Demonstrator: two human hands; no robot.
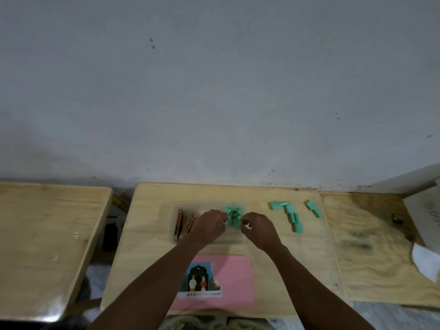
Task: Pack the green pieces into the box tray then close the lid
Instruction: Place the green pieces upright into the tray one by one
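A clear box tray (pixel 174 225) lies on the middle wooden table. Several green pieces (pixel 234 214) stand packed in its far right part. My left hand (pixel 209 226) rests over the tray, fingertips pinched against the left side of that cluster. My right hand (pixel 258 228) sits at the cluster's right side, fingers curled; whether it holds a piece is hidden. More loose green pieces (pixel 291 216) lie on the table to the right, two further out (pixel 313 208). The pink lid (pixel 234 279), with a picture label, lies flat near the front edge.
Brown and red flat cards (pixel 183 222) stand in the tray's left part. A second table (pixel 47 234) is at the left across a gap, a stained board (pixel 371 246) at the right with white paper (pixel 426 260) on it. A grey wall stands behind.
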